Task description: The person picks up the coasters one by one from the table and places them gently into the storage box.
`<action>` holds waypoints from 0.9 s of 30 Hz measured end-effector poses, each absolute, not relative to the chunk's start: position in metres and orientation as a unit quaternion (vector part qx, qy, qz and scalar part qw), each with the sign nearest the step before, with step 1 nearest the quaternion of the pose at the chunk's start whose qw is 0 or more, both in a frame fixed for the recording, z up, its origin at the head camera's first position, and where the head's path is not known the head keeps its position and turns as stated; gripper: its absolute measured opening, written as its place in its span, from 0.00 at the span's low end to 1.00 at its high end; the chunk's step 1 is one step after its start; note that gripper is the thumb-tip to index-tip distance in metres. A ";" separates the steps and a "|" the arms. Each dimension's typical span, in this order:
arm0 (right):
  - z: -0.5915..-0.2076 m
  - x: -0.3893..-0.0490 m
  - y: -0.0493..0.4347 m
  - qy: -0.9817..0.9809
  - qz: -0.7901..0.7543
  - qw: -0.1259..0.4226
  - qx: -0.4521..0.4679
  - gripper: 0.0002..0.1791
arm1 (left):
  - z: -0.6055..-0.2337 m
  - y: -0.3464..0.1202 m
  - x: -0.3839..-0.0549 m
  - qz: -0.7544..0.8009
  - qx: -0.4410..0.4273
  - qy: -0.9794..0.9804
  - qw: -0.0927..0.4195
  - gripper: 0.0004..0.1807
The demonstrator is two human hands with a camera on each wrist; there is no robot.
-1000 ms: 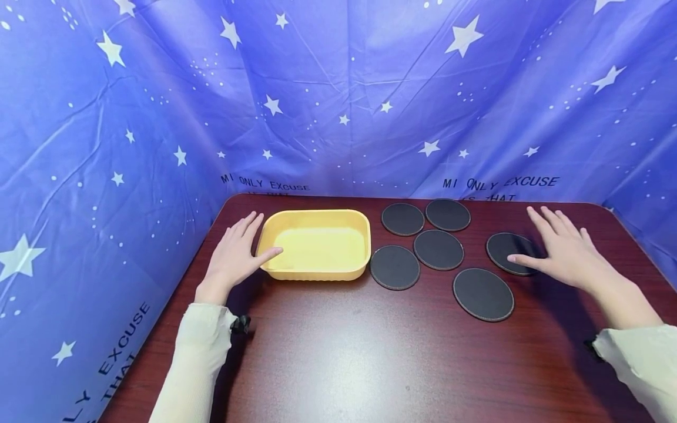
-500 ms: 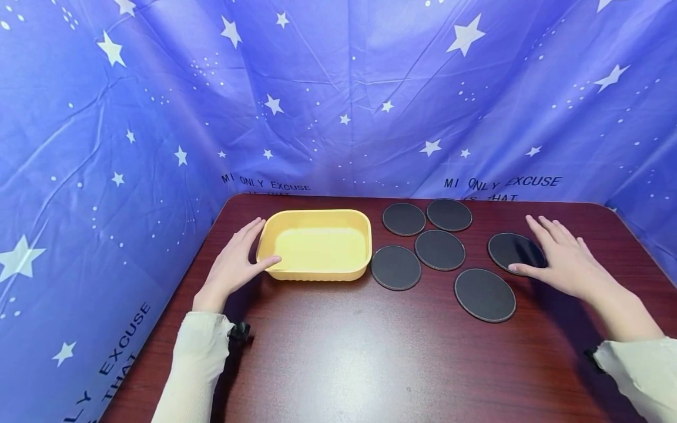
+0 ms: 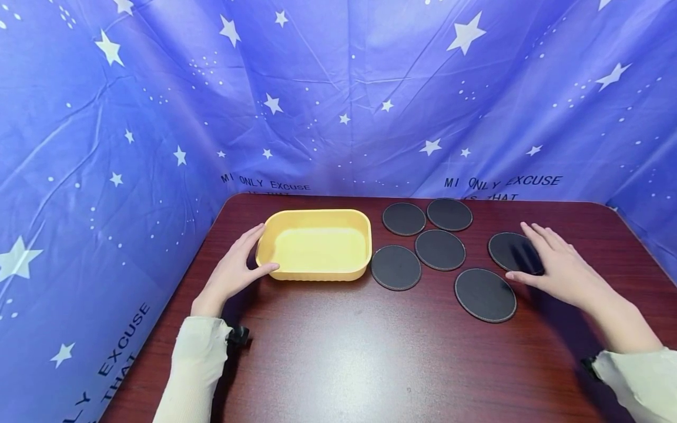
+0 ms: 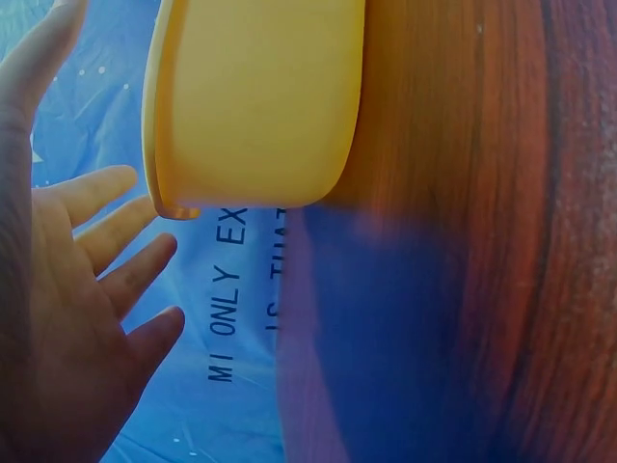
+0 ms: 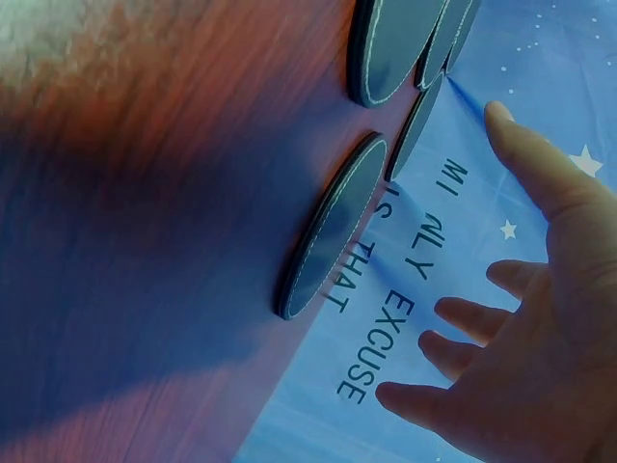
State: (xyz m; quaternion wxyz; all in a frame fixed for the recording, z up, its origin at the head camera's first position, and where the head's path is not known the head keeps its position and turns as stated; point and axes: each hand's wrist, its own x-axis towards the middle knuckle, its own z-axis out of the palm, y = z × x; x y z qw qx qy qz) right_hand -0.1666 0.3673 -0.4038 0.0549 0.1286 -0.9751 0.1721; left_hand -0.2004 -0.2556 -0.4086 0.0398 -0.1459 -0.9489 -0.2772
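Note:
In the head view a yellow rectangular basin [image 3: 312,274] stands on the table. My left hand [image 3: 231,272] is at its left end, fingers spread, thumb over the near left corner. In the left wrist view the left hand [image 4: 87,289] is beside the basin's rim [image 4: 159,125]; whether a fingertip touches it I cannot tell. My right hand [image 3: 566,267] hovers at the rightmost round black coaster [image 3: 510,249], partly covering it. The right wrist view has the fingers of this right hand [image 5: 540,347] spread, holding nothing, apart from the stitched-edge coaster [image 5: 337,227].
Several more black coasters lie flat between basin and right hand: a near one [image 3: 485,295], one close to the basin [image 3: 396,268], a middle one [image 3: 440,250] and two at the back, left [image 3: 404,219] and right [image 3: 449,215]. Starry blue cloth [image 3: 338,88] hangs behind the dark red table [image 3: 296,352].
Both hands have drawn slightly toward me and lower in the head view, fingers still spread. The basin and coasters have stayed in place.

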 end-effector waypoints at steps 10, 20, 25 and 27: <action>-0.406 -0.158 0.363 -0.969 0.199 0.052 0.140 0.60 | -0.414 -0.260 -0.200 -0.297 -0.148 -0.943 0.027 0.51; -0.407 -0.149 0.356 -0.964 0.216 0.052 0.146 0.59 | -0.419 -0.262 -0.201 -0.306 -0.150 -0.940 0.024 0.52; -0.408 -0.145 0.354 -0.962 0.225 0.046 0.148 0.59 | -0.421 -0.264 -0.202 -0.304 -0.140 -0.942 0.020 0.54; -0.409 -0.143 0.353 -0.962 0.229 0.042 0.146 0.59 | -0.422 -0.264 -0.201 -0.305 -0.136 -0.942 0.017 0.55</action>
